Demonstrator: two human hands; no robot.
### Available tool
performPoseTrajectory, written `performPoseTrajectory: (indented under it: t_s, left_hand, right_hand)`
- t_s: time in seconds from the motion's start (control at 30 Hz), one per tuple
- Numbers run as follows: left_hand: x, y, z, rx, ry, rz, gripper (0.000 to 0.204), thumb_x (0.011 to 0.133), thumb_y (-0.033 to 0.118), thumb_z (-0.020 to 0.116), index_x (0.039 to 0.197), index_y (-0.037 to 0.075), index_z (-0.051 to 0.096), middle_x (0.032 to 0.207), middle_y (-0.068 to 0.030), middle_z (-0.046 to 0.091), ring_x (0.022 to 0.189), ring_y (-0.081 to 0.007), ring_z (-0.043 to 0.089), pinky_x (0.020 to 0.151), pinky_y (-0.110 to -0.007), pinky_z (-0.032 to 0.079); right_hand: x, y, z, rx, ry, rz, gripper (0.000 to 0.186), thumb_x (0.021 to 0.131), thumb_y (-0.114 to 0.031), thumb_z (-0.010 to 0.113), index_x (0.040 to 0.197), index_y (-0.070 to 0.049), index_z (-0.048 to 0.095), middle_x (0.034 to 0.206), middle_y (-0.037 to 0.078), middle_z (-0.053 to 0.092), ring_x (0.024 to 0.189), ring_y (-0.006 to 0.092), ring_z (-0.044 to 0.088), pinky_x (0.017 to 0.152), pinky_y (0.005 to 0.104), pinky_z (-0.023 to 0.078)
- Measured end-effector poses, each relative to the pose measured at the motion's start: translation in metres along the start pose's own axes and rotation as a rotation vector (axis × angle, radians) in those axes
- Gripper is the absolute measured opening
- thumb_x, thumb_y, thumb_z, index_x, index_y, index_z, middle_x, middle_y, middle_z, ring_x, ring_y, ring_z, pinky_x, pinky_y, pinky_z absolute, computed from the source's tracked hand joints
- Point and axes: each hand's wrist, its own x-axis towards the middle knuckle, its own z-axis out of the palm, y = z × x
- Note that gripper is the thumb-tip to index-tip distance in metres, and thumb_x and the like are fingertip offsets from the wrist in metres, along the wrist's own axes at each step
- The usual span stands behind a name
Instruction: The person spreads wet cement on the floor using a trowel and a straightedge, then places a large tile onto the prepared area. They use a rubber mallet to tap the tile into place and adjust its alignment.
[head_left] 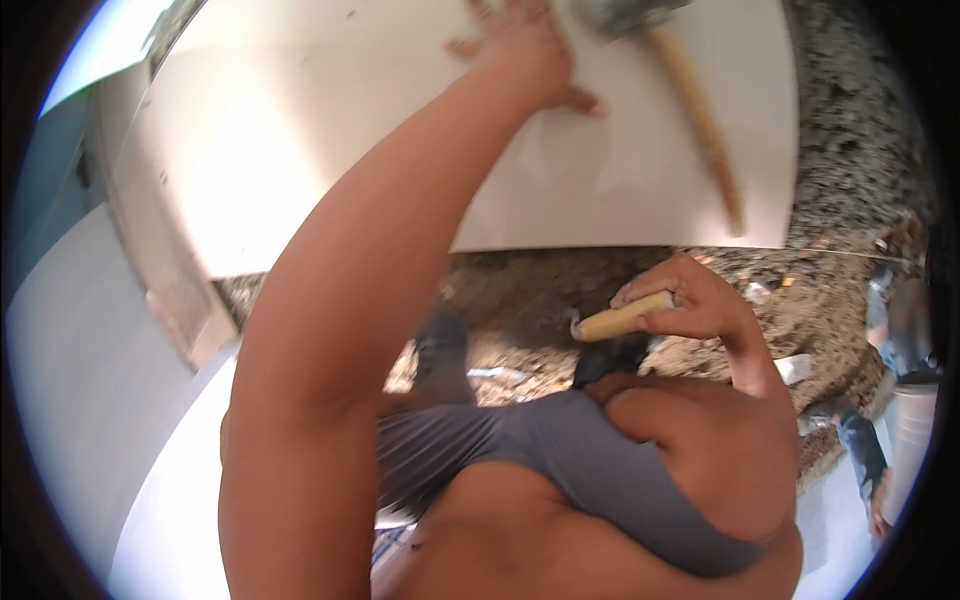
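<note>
I looked down through the head camera at a large, pale, flat slab [620,190] that filled the upper part of the view. My left hand [520,55] reached up across it on a bare, outstretched arm and appeared to rest palm-down near the top edge of the view. Its fingers were spread wide, with the thumb pointing off to the right, and the hand was slightly blurred.

Just to the right of that hand, a mallet [695,105] lay on the slab. Its dark head was partly cut off at the top, and its long wooden handle slanted down toward the slab's lower right corner.

My right hand [690,305] was lower, in front of the slab's near edge. Its fingers were wrapped around the yellow handle of a trowel [610,322], which pointed left; the dark blade was too blurred to trace clearly.

Below lay brown soil [770,280] strewn with pale scraps, and rough grey ground [850,150] bordered the slab on the right. At the far right edge, another person's denim-clad leg [862,450] showed, distorted by the lens.
</note>
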Motion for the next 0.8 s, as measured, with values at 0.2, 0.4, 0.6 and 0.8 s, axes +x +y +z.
performPoseTrajectory:
  t_s: [0.2,0.4,0.6,0.8]
  left_hand:
    - [0.0,0.001,0.0,-0.013,0.014,-0.042,0.149,0.055,0.062,0.087,0.154,-0.001,-0.005,0.16,-0.0259,-0.012,0.143,-0.0579,-0.004,0.098,-0.078,0.029]
    - [0.003,0.008,-0.005,0.0,-0.036,-0.055,0.151,0.053,0.062,0.088,0.153,-0.003,-0.006,0.159,-0.0266,-0.014,0.143,-0.0565,-0.006,0.097,-0.078,0.03]
    - [0.004,0.012,-0.01,0.028,-0.037,-0.062,0.155,0.05,0.066,0.086,0.152,-0.005,-0.005,0.159,-0.0278,-0.013,0.143,-0.0566,-0.005,0.095,-0.077,0.034]
    - [0.006,0.007,-0.008,0.014,-0.055,-0.092,0.158,0.044,0.068,0.086,0.153,-0.004,-0.002,0.159,-0.0278,-0.013,0.143,-0.0558,-0.007,0.096,-0.077,0.032]
  right_hand:
    - [-0.177,-0.027,-0.063,0.048,0.662,-0.32,0.043,0.075,-0.024,0.075,0.101,0.01,0.07,0.081,0.02,0.072,0.063,0.0193,0.069,0.056,0.0293,0.055]
    - [-0.193,-0.053,-0.068,0.174,1.029,-0.404,0.065,0.085,-0.039,0.07,0.119,0.011,0.048,0.065,0.011,0.059,0.041,0.0141,0.056,0.034,0.0251,0.044]
    - [-0.121,-0.095,-0.199,0.154,1.28,-0.418,0.052,0.096,-0.043,0.057,0.118,0.003,0.05,0.073,0.007,0.056,0.052,0.0093,0.055,0.045,0.0255,0.046]
    - [-0.057,-0.161,-0.287,-0.541,1.188,0.145,0.049,0.094,-0.032,0.056,0.126,0.004,0.049,0.086,0.015,0.064,0.07,0.0248,0.066,0.064,0.0363,0.053]
